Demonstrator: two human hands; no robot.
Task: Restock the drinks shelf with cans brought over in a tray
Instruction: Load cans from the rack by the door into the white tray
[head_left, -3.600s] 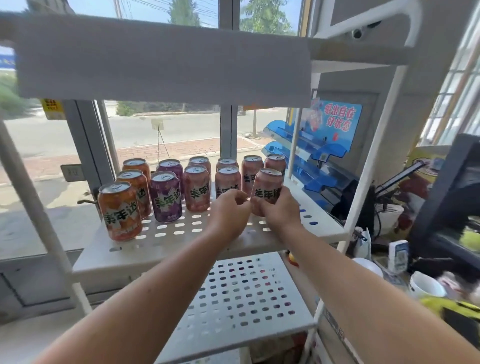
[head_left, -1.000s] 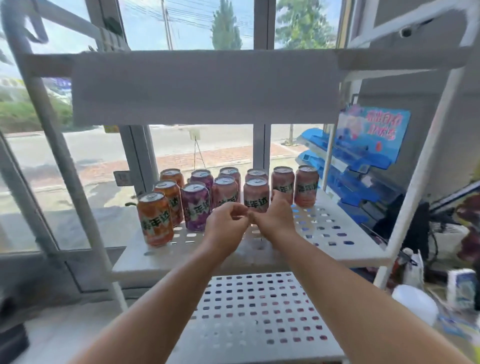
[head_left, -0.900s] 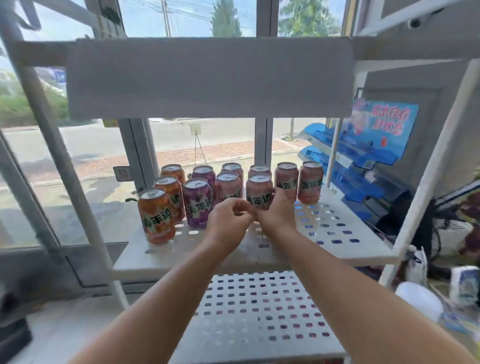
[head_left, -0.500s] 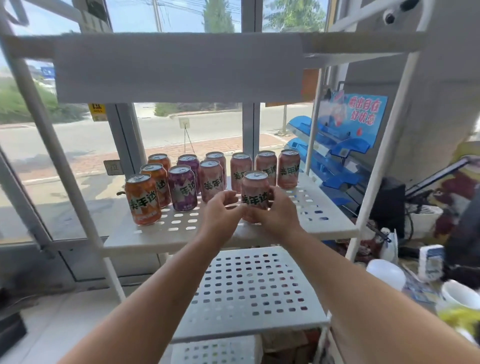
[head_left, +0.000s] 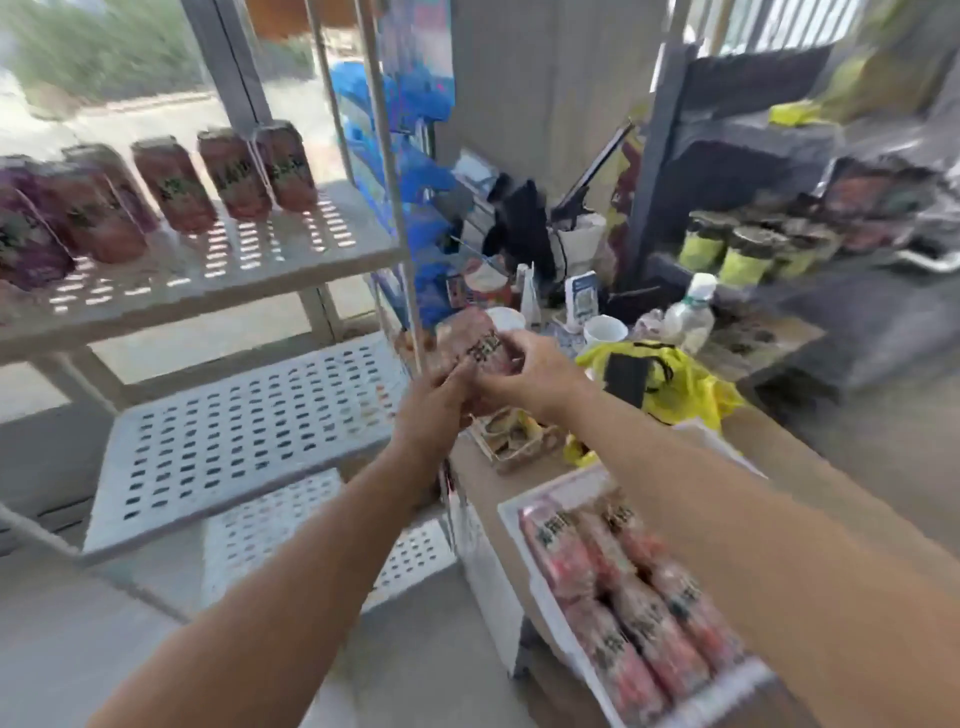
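Can (head_left: 480, 345) in the air, pink one, tilted, held out just past the corner post of the drinks shelf (head_left: 208, 291)! Left hand (head_left: 436, 395) and right hand (head_left: 530, 374) both have their fingers wrapped round it. More pink cans (head_left: 623, 597) lie in the tray (head_left: 524, 506) on the table (head_left: 769, 452), lower right. Looks like the carry step, between tray and shelf. Next up, I'd say: swing it left, stand it upright beside the shelved row (head_left: 234, 174).
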